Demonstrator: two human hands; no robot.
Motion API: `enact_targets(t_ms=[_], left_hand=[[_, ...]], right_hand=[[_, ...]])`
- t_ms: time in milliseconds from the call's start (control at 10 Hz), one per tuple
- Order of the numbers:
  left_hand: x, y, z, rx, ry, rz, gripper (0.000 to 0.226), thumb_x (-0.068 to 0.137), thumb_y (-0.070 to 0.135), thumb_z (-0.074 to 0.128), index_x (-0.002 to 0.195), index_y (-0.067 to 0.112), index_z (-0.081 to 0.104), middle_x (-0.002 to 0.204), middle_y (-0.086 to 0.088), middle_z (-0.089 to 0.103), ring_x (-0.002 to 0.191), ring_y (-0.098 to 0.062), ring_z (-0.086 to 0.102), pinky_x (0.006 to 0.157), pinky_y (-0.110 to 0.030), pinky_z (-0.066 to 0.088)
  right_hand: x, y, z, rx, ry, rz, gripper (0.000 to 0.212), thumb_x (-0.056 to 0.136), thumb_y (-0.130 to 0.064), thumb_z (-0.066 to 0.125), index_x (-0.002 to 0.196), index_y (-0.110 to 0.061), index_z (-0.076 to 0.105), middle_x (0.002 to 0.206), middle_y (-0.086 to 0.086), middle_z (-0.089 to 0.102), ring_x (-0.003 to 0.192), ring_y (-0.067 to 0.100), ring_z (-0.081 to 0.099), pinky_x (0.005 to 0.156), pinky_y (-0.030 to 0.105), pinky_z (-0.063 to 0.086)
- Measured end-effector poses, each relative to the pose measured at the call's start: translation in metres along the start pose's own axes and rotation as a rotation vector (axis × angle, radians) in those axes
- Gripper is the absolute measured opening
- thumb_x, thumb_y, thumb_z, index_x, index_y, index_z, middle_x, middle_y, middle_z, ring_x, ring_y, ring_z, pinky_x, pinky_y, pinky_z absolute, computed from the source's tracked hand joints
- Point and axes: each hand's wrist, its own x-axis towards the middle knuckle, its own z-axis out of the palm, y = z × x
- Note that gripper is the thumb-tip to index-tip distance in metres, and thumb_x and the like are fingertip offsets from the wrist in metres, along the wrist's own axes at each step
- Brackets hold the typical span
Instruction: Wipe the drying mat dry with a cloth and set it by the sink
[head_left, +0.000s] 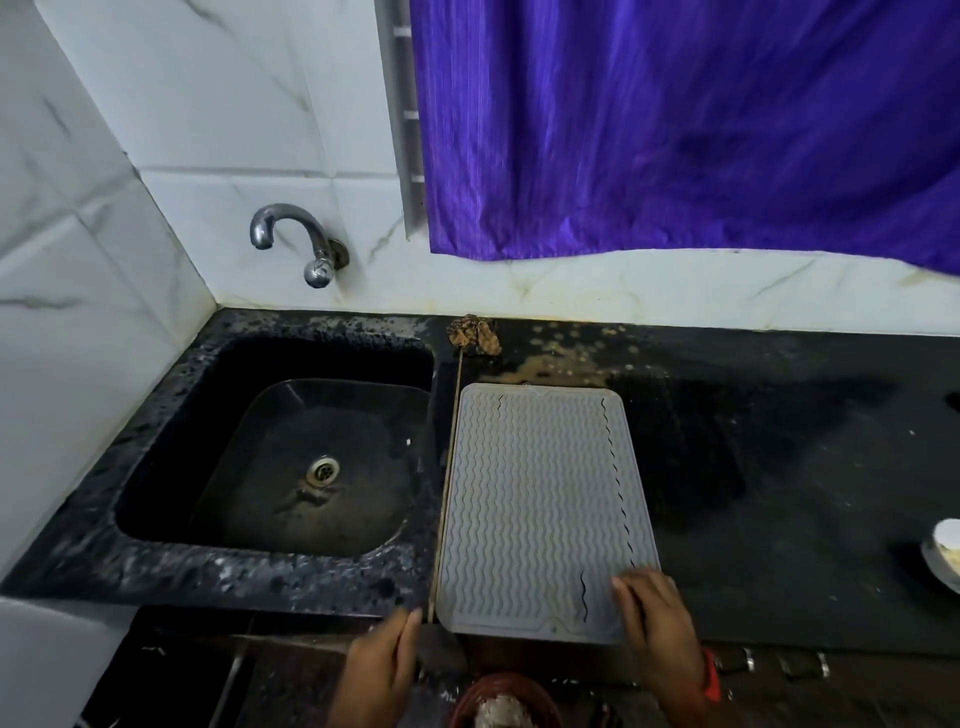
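A grey ribbed drying mat (540, 509) lies flat on the black counter (779, 493), just right of the black sink (291, 457). Its near edge slightly overhangs the counter's front edge. My right hand (657, 623) rests with flat fingers on the mat's near right corner. My left hand (387, 657) hovers at the counter's front edge, left of the mat, holding nothing. A crumpled brown patterned cloth (474, 335) sits at the back of the counter against the wall, beyond the mat.
A chrome tap (301, 239) juts from the tiled wall above the sink. A purple curtain (675, 124) hangs over the counter's back. A white dish (945, 553) sits at the far right edge. A reddish round container (501, 699) stands below the counter.
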Motion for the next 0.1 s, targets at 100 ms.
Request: enact_targets(t_ms=[100], left_hand=[[0.0534,0.0260,0.0016,0.026,-0.079,0.066,0.043,0.100,0.039,0.053,0.063,0.018,0.050,0.053,0.006,0.048,0.047,0.003,0.043,0.050,-0.026,0.036]], right_hand=[[0.0208,-0.0219,0.0119,0.009,-0.005,-0.029,0.028,0.086,-0.028,0.047,0.062,-0.018,0.056,0.067,-0.010,0.047,0.065,0.007,0.044,0.064,0.028,0.037]])
